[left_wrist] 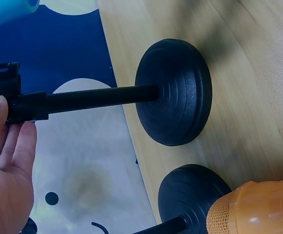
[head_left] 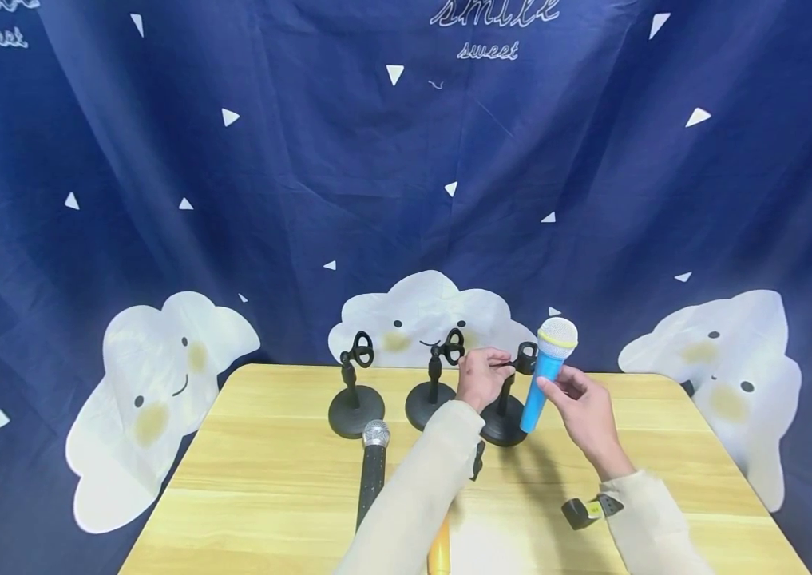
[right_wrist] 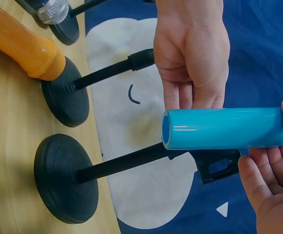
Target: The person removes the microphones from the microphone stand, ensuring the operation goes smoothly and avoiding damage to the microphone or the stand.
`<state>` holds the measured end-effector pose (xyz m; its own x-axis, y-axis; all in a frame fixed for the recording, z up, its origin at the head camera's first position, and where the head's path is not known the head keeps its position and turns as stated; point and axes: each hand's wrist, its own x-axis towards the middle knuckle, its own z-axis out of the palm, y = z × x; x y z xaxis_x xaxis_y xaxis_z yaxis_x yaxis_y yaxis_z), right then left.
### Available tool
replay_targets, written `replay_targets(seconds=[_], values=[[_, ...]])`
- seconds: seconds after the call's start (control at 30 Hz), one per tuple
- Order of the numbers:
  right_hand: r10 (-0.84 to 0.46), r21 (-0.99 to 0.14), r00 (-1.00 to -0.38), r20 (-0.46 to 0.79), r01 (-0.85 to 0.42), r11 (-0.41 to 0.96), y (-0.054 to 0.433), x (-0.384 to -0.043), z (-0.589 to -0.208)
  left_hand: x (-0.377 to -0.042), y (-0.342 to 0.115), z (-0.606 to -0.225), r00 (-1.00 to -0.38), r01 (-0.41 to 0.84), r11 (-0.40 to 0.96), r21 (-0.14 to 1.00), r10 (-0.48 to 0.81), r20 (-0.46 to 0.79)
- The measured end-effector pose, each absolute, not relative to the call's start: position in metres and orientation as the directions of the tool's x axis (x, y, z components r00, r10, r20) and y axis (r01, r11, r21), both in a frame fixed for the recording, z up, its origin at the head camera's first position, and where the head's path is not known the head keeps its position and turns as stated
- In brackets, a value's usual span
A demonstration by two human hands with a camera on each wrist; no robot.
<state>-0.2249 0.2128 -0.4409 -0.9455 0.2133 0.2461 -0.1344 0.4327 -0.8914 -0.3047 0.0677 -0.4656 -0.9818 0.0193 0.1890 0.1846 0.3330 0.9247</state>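
Observation:
My right hand (head_left: 585, 415) holds a blue toy microphone (head_left: 544, 382) by its handle, tilted, with the white and yellow head up. My left hand (head_left: 481, 379) pinches the clip joint atop the rightmost black microphone stand (left_wrist: 97, 100), thumb on one side and fingers on the other. The stand's round base (left_wrist: 178, 92) rests on the table. In the right wrist view, the microphone's hollow lower end (right_wrist: 166, 129) is close to the stand's clip (right_wrist: 219, 166) and partly covers it; whether they touch I cannot tell.
Two more black stands, the middle one (head_left: 423, 403) and the left one (head_left: 355, 411), hold no microphones. A black microphone (head_left: 373, 471) with a silver head and an orange one (head_left: 440, 551) lie on the wooden table (head_left: 255, 479). Behind hangs a blue cloud-print curtain (head_left: 362, 160).

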Motion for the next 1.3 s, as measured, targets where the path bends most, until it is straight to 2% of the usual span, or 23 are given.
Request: replay_targets(seconds=[1.3], values=[[0.224, -0.935, -0.962, 0.156, -0.071, 0.349, 0.214, -0.205, -0.464, -0.303, 0.067, -0.467, -0.983, 0.174, 0.346, 0.922, -0.001, 0.186]])
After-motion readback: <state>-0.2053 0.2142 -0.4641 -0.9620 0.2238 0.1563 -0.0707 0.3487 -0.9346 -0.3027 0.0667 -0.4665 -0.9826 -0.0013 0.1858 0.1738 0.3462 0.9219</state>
